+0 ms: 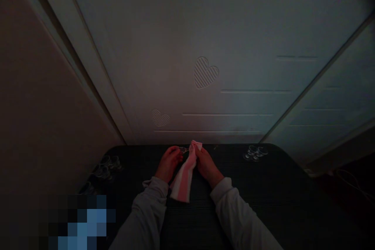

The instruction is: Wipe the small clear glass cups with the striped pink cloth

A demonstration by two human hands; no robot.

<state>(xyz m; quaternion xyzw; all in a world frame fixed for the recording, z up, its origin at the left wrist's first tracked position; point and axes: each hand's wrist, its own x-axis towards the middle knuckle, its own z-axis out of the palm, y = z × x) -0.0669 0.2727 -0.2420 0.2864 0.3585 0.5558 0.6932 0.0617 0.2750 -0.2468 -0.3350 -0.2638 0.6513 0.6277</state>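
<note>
Near the far edge of the dark table, my left hand is closed around a small clear stemmed glass, of which only a part shows between my hands. My right hand grips a pink-and-white striped cloth by its upper end, close against the glass. The cloth's lower end hangs down between my forearms. My fingers and the cloth hide much of the glass, so I cannot tell exactly where they touch.
Several small stemmed glasses stand at the table's left edge. A second group of glasses is at the back right of the dark table. A pale panel with heart carvings rises directly behind. A cable lies at far right.
</note>
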